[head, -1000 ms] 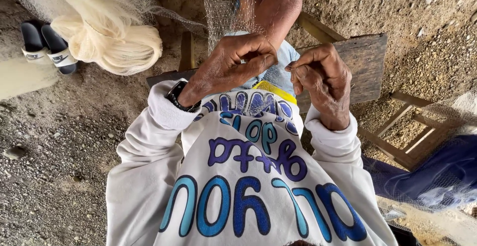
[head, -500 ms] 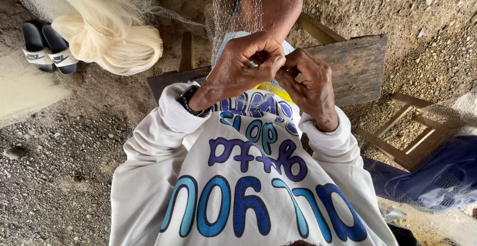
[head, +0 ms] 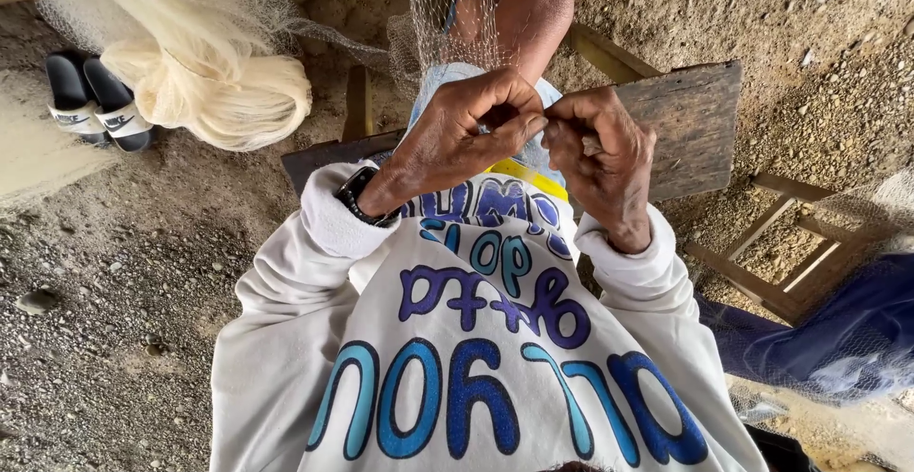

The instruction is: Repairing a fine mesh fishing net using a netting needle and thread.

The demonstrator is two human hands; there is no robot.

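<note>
Left fingers: curled tight, thumb pressed to the fingertips of the left hand, pinching the fine mesh of the fishing net; a dark watch sits on the wrist.
Right fingers: bent inward on the right hand, closed on a small strand or tool too small to tell; its fingertips touch those of the left.
Net position: hangs down from the top edge, in front of a bare knee, meeting both hands above the lap.
Net texture: thin, translucent, pale thread in small diamonds.
Bundle: a cream heap of bunched net, soft and folded, lying to the left on the ground.
Seat: a weathered dark wooden bench, flat planks.
Ground: gritty sand and pebbles; black-and-white slides stand near the bundle.
Clothing: white long-sleeved shirt with blue lettering.
</note>
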